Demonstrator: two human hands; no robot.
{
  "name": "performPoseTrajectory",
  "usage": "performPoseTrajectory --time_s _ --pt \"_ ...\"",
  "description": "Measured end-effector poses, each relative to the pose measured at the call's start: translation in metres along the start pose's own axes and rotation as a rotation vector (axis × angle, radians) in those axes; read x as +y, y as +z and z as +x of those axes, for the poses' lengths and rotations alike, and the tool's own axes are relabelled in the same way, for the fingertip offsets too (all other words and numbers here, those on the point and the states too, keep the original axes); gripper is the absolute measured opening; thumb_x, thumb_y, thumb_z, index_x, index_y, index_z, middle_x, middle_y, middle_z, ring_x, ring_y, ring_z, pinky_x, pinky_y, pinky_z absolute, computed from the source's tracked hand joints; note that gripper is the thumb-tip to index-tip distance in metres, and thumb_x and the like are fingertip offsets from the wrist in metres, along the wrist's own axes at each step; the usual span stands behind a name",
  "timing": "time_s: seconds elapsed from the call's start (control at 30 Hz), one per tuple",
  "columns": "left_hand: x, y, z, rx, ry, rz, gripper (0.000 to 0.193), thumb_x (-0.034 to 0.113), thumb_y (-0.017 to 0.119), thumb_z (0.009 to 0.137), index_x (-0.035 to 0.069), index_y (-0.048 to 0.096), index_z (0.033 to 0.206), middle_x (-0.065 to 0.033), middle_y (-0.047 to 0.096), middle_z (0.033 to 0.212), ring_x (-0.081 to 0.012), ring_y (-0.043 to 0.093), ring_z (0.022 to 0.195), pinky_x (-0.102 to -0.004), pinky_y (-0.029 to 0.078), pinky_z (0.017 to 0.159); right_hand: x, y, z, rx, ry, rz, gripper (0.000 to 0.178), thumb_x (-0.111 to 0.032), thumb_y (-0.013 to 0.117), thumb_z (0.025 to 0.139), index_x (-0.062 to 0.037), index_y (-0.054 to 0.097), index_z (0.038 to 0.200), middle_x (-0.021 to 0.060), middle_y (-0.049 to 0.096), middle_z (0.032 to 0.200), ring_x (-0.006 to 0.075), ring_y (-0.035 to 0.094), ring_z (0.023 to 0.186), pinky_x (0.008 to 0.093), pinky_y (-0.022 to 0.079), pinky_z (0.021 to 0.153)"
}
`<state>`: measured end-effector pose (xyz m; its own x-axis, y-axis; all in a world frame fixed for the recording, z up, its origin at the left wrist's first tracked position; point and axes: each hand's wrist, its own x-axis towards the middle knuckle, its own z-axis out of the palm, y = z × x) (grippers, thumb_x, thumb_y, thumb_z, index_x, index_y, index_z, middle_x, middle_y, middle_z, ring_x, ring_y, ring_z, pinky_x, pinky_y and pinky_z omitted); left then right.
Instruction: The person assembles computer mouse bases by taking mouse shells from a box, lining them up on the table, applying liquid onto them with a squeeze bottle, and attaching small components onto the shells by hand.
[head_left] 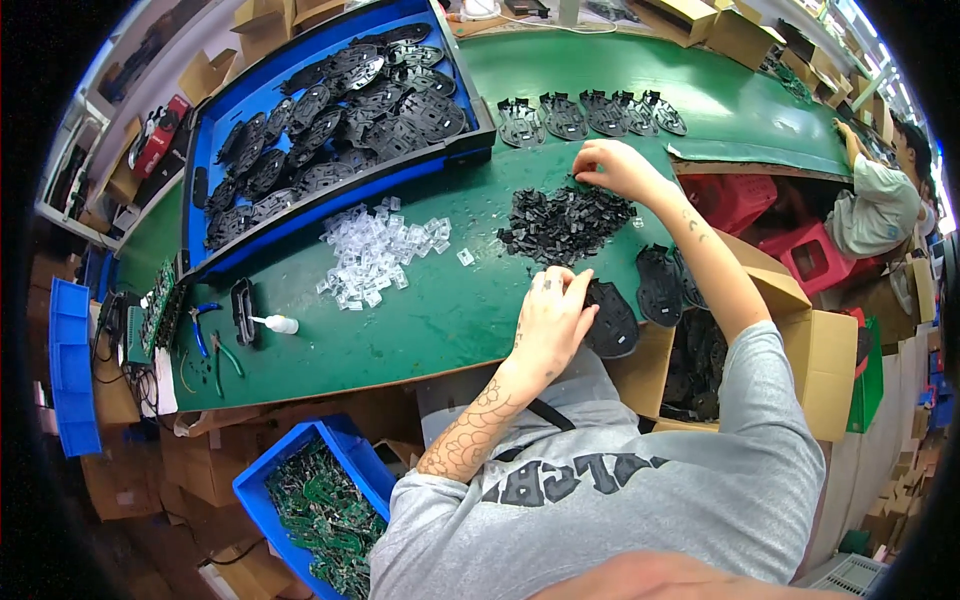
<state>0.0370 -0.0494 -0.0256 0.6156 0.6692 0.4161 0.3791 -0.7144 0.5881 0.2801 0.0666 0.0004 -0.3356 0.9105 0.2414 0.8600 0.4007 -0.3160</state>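
My left hand (553, 318) is over the near edge of the bench, its fingers curled together beside a heap of small black plastic parts (565, 225). Whatever those fingers hold is hidden. Just right of the left thumb is a black oval shell (612, 322), like the base of a computer mouse; I cannot tell whether the thumb touches it. Across the heap, my right hand (618, 170) reaches down to the far edge with its fingertips pinched. Anything between them is too small to name. Another similar shell (658, 285) lies farther right.
Several black shells (565, 117) stand in a row beyond the heap. Clear plastic pieces (375, 250) are piled left of it. A blue tray (222, 133) holds many shells. Pliers (228, 355) and a small white bottle (282, 324) lie left; a cardboard box (815, 375) stands right.
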Motion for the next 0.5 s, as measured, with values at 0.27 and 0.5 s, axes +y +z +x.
performPoseTrajectory --time_s 0.27,0.5 --pt "0.001 -0.033 -0.004 0.080 -0.189 -0.408 0.037 0.004 0.065 0.076 0.006 0.056 0.112 -0.0098 0.046 0.104 -0.0160 0.054 0.076 -0.0247 0.047 0.055 0.002 -0.009 -0.011 0.025 0.292 0.675 0.019 -0.017 0.065 0.080 -0.0011 0.065 0.089 0.0055 0.067 0.080 0.0129 0.065 0.076 0.0242 0.046 0.063" --pt "0.001 -0.048 -0.005 0.083 -0.250 -0.489 0.037 0.004 0.063 0.077 0.008 0.057 0.113 -0.0068 0.054 0.103 -0.0135 0.055 0.082 -0.0220 0.046 0.057 0.004 -0.014 -0.014 -0.031 0.490 0.980 0.019 -0.019 0.065 0.083 -0.0052 0.063 0.094 0.0051 0.068 0.089 0.0093 0.064 0.078 0.0165 0.040 0.056"
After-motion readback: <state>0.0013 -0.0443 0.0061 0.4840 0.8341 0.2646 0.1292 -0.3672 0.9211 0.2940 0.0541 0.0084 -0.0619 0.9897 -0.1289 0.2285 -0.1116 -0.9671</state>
